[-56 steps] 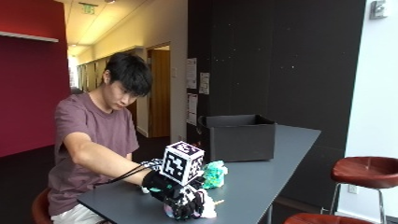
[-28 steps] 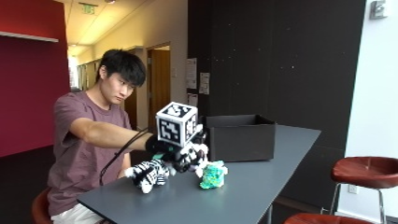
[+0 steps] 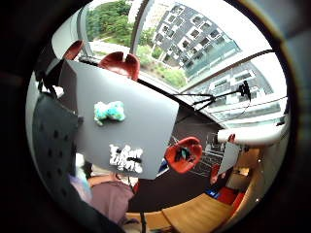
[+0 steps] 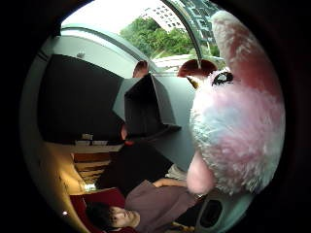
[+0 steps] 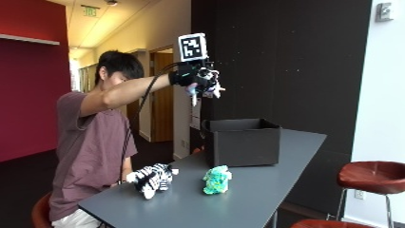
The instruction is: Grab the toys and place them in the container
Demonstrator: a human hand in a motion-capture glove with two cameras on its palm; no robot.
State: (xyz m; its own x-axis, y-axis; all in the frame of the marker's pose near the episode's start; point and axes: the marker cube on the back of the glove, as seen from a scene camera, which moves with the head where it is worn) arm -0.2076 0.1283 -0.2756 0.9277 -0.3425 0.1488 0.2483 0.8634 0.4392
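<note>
gloved right hand raised high above the black container, fingers curled around a pink-and-white plush toy; the thumb side palm view has the plush right against the palm. zebra toy and teal toy lie on the grey table, near the container, apart from each other.

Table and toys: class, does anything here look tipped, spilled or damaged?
Nothing stands out. The zebra toy and green toy sit on the table by the upright black container; the gloved right hand holds a pink plush toy high.
</note>
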